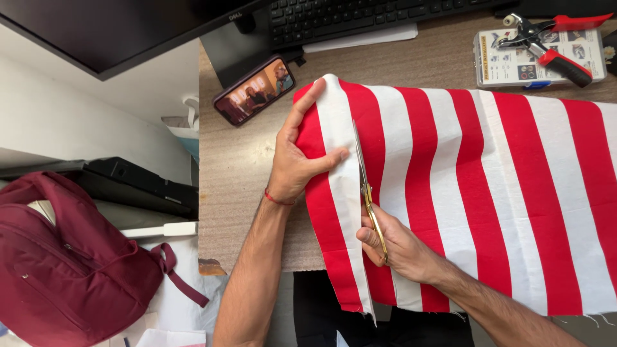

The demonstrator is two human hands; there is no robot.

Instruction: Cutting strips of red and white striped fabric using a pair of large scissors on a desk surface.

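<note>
Cloth (488, 186): red and white stripes. Scissors (367, 193): gold handles, silver blades. Backpack (71, 263): maroon. Pliers (546, 42): red grips. Keyboard (373, 16): black. Wrist thread (277, 200): red. Desk (244, 167): mottled grey-brown.

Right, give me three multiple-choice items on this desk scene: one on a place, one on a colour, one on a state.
1. Where does the phone lie?
A. Left of the striped cloth, near the monitor stand
B. On the maroon backpack
C. Under the cloth

2. What colours are the cloth's stripes?
A. Blue and white
B. Red and white
C. Green and yellow

3. What is the right hand doing?
A. Resting flat on the desk
B. Gripping gold-handled scissors whose blades lie on the cloth
C. Holding the phone

Answers:
1 A: the phone lies on the desk beside the cloth's left edge.
2 B: red and white bands alternate across it.
3 B: the fingers are through the scissor handles, while the left hand presses the cloth.
</note>
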